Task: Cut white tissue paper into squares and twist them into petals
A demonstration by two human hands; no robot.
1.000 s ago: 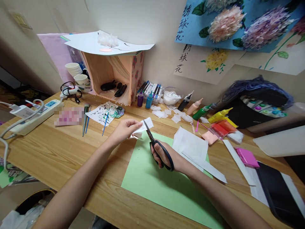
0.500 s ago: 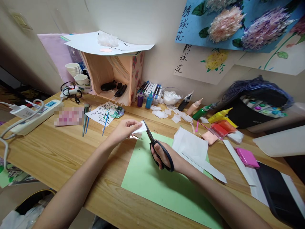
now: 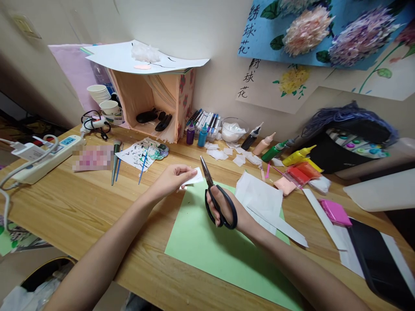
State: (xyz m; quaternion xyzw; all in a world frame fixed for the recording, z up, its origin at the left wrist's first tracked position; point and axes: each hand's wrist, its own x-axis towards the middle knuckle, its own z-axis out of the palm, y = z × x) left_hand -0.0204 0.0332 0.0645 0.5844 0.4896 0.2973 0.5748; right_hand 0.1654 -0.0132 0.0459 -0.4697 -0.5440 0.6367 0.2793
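A: At the left end of the wooden desk [image 3: 81, 203], what lies there?

B: A white power strip [image 3: 48, 157] with plugs in it; further in, two brushes [image 3: 116, 162] side by side and a paint-smeared sheet [image 3: 139, 153].

A: And the left hand [image 3: 171, 179]?

B: It hovers over the desk just left of the green sheet [image 3: 210, 255]; thumb and forefinger are pinched together on a white paper scrap [image 3: 195, 178], the other fingers curled under.

A: Where is the scrap, exactly?

B: In the air above the green sheet's upper left corner, its free edge just beside the blades of the scissors [image 3: 214, 196] (whether paper and steel touch, I cannot tell).

A: The right hand [image 3: 228, 209]?

B: Over the green sheet; its fingers are threaded through the black handles and closed on them; the blades stand together, tips pointing away towards the wall.

A: And to the right?

B: White sheets [image 3: 259, 196] overlapping the green one; near the back, squeeze bottles [image 3: 275, 151] lying in a row; then a pink case [image 3: 335, 212] and a black folder [image 3: 376, 259] at the right edge.
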